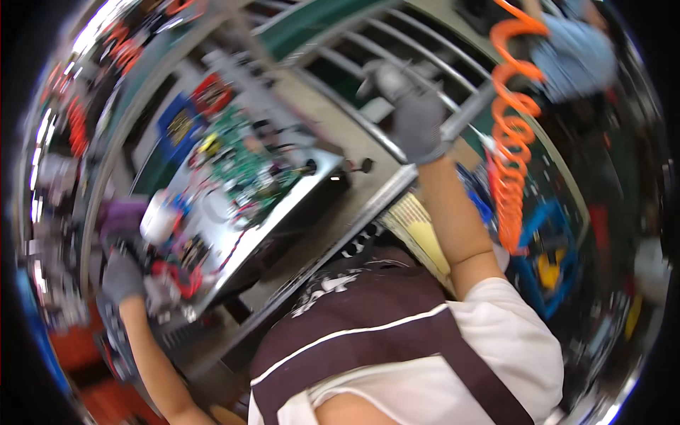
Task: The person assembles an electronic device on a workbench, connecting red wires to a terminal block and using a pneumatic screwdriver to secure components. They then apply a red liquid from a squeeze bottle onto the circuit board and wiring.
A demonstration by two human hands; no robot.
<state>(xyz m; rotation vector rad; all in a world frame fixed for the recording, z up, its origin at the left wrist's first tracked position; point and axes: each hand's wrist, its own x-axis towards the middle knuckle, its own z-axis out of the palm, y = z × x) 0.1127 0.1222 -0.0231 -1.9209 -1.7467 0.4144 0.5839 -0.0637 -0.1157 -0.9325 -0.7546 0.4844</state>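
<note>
My left hand, in a grey glove, is at the near left corner of an open metal chassis full of electronics. Its fingers are blurred against dark and purple things, so their grip does not show. Inside the chassis lie a green circuit board, a white cylinder-shaped part and red wires. My right hand, also grey-gloved, reaches far forward over metal rollers. Motion smears its pale fingertips, and whether anything is in them cannot be made out.
A coiled orange air hose hangs at the right. Blue and red boxes stand beyond the board. A metal rail runs along the near bench edge. A yellowish sheet or pad lies under my right forearm. Another person's blue clothing shows at far right.
</note>
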